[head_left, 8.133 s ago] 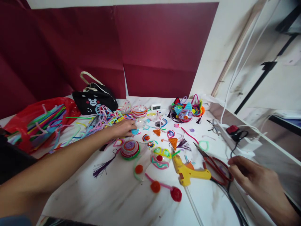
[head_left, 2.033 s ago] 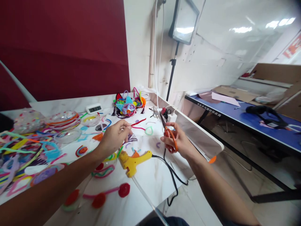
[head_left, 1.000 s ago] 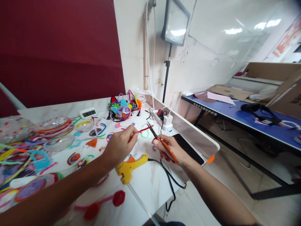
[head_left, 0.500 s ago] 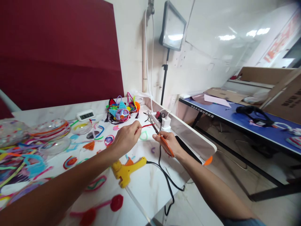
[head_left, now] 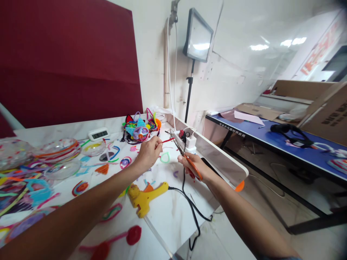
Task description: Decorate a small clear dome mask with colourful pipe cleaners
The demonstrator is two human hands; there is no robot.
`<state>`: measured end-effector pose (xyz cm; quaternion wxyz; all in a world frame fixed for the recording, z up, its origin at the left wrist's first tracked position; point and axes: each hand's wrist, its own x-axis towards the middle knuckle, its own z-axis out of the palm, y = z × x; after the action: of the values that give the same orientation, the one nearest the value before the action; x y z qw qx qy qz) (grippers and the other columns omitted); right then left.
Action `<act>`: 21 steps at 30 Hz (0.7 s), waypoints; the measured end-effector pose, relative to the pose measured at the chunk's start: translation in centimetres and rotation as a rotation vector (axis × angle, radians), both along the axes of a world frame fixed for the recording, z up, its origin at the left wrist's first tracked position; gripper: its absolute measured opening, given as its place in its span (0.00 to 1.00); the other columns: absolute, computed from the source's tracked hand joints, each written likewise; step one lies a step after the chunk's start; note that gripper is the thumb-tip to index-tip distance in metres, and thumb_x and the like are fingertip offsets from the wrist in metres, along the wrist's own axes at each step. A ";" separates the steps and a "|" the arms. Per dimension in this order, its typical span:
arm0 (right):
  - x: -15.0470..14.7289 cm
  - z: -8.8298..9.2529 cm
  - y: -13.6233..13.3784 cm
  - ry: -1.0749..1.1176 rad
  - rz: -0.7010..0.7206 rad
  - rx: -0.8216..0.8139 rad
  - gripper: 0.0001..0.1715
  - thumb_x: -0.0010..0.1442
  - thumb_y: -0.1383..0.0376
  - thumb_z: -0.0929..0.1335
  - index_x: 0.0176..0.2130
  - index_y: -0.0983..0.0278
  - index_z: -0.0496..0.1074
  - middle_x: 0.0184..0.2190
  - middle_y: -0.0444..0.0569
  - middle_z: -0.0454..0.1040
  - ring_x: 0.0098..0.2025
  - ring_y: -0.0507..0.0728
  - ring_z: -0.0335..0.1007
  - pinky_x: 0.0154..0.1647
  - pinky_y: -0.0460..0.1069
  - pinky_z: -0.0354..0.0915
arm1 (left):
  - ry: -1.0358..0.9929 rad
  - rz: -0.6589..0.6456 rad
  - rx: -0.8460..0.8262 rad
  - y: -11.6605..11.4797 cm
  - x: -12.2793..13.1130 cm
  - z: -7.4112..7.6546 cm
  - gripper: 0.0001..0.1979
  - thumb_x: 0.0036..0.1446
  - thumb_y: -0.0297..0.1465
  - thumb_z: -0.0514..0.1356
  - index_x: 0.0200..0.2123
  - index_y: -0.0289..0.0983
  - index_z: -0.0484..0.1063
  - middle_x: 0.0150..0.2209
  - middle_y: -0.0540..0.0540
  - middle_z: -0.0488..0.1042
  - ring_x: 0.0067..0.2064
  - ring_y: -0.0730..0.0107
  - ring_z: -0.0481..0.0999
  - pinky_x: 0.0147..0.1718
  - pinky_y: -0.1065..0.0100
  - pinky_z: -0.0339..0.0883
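My left hand (head_left: pixel 148 153) pinches a thin red pipe cleaner (head_left: pixel 167 141) and holds it out above the white table (head_left: pixel 173 213). My right hand (head_left: pixel 193 167) is closed around the orange handles of a pair of scissors (head_left: pixel 187 160), whose blades point up toward the red strand's free end. Both hands hover over the table's right part, near a green pipe-cleaner loop (head_left: pixel 165 157).
A yellow glue gun (head_left: pixel 145 196) with a black cable (head_left: pixel 191 209) lies near the front edge. A colourful pipe-cleaner figure (head_left: pixel 139 129), a small white clock (head_left: pixel 99 134), clear bowls (head_left: pixel 61 148), loose strands and a power strip (head_left: pixel 187 139) surround the hands. A blue table (head_left: pixel 282 139) stands to the right.
My left hand picked the red strand off the table and raised it. My right hand took up the scissors and brought the blades to the strand. The view swung right.
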<state>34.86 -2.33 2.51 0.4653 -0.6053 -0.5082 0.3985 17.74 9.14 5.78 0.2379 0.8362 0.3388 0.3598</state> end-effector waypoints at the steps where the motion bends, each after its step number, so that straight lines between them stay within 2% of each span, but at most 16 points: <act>1: -0.2 0.2 -0.2 0.002 0.032 -0.010 0.26 0.53 0.46 0.70 0.25 0.61 0.59 0.15 0.35 0.56 0.18 0.47 0.53 0.24 0.46 0.65 | 0.001 0.001 -0.003 -0.1 0.0 0.0 0.04 0.56 0.30 0.52 0.29 0.40 0.64 0.21 0.52 0.71 0.22 0.70 0.70 0.25 0.69 0.61; 8: -1.4 1.1 0.0 0.025 0.099 -0.062 0.25 0.51 0.46 0.71 0.25 0.62 0.61 0.15 0.35 0.58 0.17 0.46 0.54 0.21 0.44 0.62 | 0.039 -0.051 0.005 -0.8 0.3 -0.3 0.05 0.58 0.31 0.52 0.31 0.39 0.65 0.25 0.50 0.76 0.24 0.70 0.73 0.26 0.69 0.61; 14: -1.6 1.1 0.6 0.010 0.079 -0.055 0.26 0.51 0.44 0.70 0.26 0.63 0.66 0.14 0.35 0.57 0.14 0.45 0.52 0.15 0.42 0.57 | 0.099 -0.027 0.066 -1.0 0.5 -0.4 0.05 0.58 0.31 0.52 0.32 0.40 0.66 0.24 0.51 0.76 0.25 0.69 0.74 0.28 0.69 0.61; 21: -1.2 0.8 1.2 -0.042 0.038 -0.050 0.27 0.51 0.43 0.69 0.26 0.62 0.64 0.14 0.35 0.56 0.14 0.46 0.51 0.14 0.43 0.53 | 0.105 -0.042 0.034 -1.0 0.9 -0.3 0.05 0.58 0.32 0.52 0.32 0.40 0.66 0.24 0.51 0.76 0.25 0.68 0.73 0.27 0.69 0.60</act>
<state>33.62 -1.11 3.30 0.4317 -0.6153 -0.5188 0.4073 18.68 8.12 5.47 0.2132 0.8648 0.3269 0.3160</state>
